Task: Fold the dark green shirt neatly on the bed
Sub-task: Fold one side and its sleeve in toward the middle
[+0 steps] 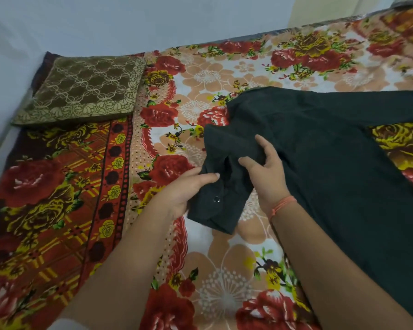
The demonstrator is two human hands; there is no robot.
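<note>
While the dark green shirt [332, 151] lay spread across the right half of the bed [57, 210], one sleeve [224, 186] was raised between the two hands. Most of the garment rested flat on the floral bedsheet [212, 294], its body running off the right edge of the view. The sleeve reached leftward from it and toward the person.

The left hand [188, 189] gripped the cuff end. Its thumb [208, 176] lay pressed on top of the cloth, and the other fingers were hidden beneath it, so their spread could not be told. A small metal snap [216, 199] showed on the cuff just beside this hand.

The right hand [267, 170] held the sleeve farther up, toward the shoulder, with its thumb and fingers [262, 142] curled round a bunched fold and pinching it. A thin orange thread band [283, 204] circled the right wrist. Both forearms were bare and reached in from the lower edge of the view. The cuff end hung doubled over below the hands, close above the bedsheet.

At the far left corner of the bed lay a brown pillow [81, 89] with a pale gold lattice and a flowered border, well apart from the shirt. Behind the bed stood a plain pale wall [129, 20].
</note>
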